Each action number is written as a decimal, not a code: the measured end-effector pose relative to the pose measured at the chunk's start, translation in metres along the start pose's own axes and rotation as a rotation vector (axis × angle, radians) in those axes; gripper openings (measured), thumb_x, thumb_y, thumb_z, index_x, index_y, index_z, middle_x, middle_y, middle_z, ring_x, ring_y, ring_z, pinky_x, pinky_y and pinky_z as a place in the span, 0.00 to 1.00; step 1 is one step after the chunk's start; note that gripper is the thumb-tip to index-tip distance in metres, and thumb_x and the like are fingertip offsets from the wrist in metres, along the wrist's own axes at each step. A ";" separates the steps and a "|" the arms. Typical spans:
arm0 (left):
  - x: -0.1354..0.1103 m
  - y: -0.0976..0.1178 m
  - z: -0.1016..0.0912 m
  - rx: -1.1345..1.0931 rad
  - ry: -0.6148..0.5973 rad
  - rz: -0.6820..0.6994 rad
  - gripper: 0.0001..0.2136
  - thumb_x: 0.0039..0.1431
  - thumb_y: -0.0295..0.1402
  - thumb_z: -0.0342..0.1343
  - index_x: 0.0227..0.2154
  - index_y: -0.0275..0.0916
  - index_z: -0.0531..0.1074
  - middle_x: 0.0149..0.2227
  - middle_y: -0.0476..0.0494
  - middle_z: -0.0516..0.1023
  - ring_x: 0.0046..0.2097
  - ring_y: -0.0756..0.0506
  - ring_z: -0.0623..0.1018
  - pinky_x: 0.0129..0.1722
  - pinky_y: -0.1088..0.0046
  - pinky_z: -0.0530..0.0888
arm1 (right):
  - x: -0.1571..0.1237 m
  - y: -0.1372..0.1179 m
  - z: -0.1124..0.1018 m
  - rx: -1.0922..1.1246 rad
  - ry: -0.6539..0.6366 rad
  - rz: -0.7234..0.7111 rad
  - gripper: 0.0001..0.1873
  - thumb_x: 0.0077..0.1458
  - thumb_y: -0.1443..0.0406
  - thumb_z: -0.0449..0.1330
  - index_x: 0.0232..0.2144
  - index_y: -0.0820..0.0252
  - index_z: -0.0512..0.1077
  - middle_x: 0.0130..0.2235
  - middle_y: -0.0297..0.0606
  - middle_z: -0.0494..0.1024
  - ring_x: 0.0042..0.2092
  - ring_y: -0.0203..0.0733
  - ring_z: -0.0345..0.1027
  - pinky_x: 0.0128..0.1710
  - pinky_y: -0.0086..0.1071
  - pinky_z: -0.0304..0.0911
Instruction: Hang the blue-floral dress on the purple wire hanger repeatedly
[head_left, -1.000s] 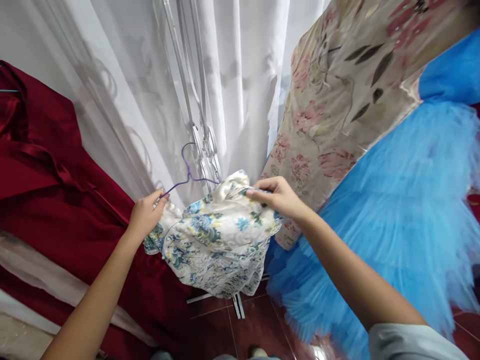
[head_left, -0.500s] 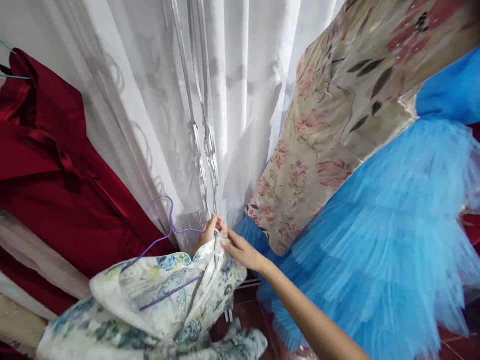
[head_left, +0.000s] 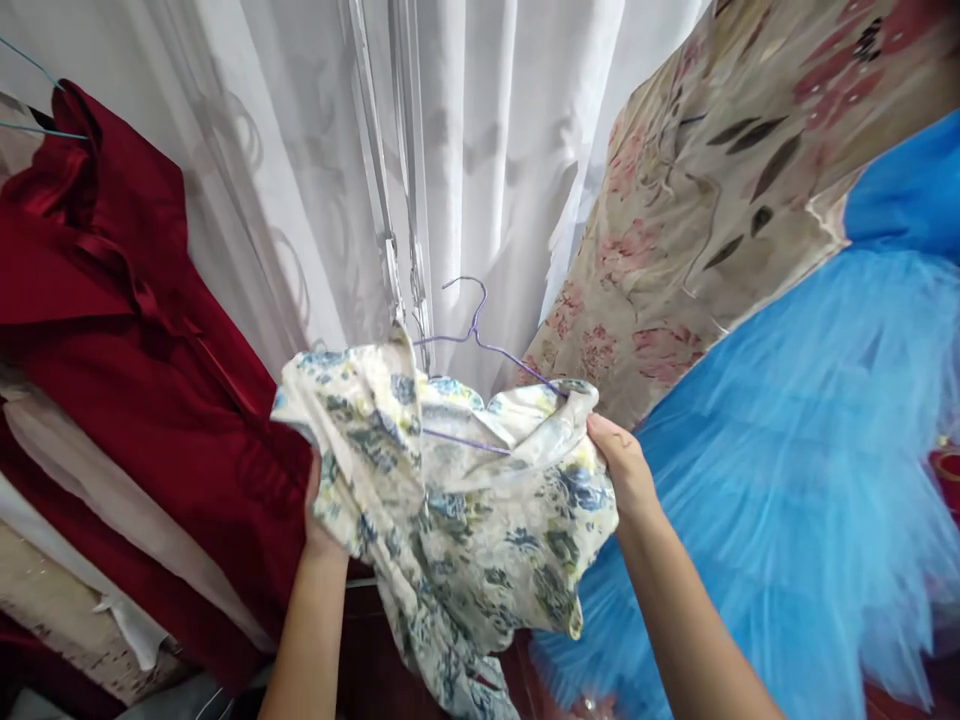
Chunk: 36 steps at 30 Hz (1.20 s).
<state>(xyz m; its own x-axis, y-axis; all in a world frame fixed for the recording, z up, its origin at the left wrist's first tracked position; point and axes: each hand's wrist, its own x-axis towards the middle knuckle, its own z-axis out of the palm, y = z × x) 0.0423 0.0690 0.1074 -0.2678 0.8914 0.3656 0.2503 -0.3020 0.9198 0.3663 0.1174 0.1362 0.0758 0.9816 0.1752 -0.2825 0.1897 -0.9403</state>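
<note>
I hold a cream garment with blue and yellow flowers (head_left: 450,500) spread between both hands in front of a white curtain. A thin purple wire hanger (head_left: 480,335) sits inside its top, the hook sticking up. My left hand (head_left: 319,520) grips the cloth's left side from behind, its fingers mostly hidden by the fabric. At the garment's right shoulder, beside the hanger's arm, my right hand (head_left: 622,465) is closed on the cloth.
A dark red satin dress (head_left: 142,340) hangs at the left over pale fabrics. At the right hang a beige floral garment (head_left: 712,190) and a bright blue tulle dress (head_left: 810,450). The white sheer curtain (head_left: 465,150) fills the back.
The floral garment has been lifted and spread out. My hands, close together at its edge half a second ago, are now apart on its two sides, and the hanger's hook stands upright.
</note>
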 end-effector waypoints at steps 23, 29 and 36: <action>-0.058 -0.089 -0.039 -0.403 0.139 -0.508 0.22 0.49 0.40 0.68 0.47 0.39 0.76 0.46 0.42 0.82 0.52 0.39 0.79 0.51 0.66 0.76 | -0.066 0.156 0.132 -0.474 -0.441 0.126 0.15 0.59 0.52 0.59 0.30 0.57 0.66 0.22 0.30 0.70 0.24 0.38 0.60 0.27 0.31 0.53; -0.065 -0.096 -0.042 -0.386 0.081 -0.616 0.20 0.50 0.43 0.67 0.44 0.39 0.76 0.43 0.40 0.82 0.50 0.38 0.80 0.49 0.63 0.77 | -0.059 0.162 0.149 -0.277 -0.285 0.111 0.18 0.60 0.53 0.57 0.24 0.58 0.66 0.19 0.28 0.63 0.22 0.35 0.54 0.23 0.29 0.46; -0.061 -0.099 -0.041 0.094 0.554 0.108 0.13 0.56 0.35 0.61 0.44 0.43 0.70 0.46 0.42 0.72 0.50 0.41 0.74 0.53 0.62 0.71 | -0.071 0.147 0.139 0.335 -0.143 0.518 0.14 0.50 0.57 0.66 0.23 0.60 0.69 0.14 0.23 0.56 0.18 0.29 0.40 0.19 0.27 0.35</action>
<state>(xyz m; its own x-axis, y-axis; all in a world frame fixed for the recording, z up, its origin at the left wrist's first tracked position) -0.0040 0.0302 0.0001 -0.6777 0.5392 0.4999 0.3780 -0.3277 0.8659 0.1862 0.0786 0.0266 -0.2726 0.9368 -0.2191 -0.5342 -0.3368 -0.7754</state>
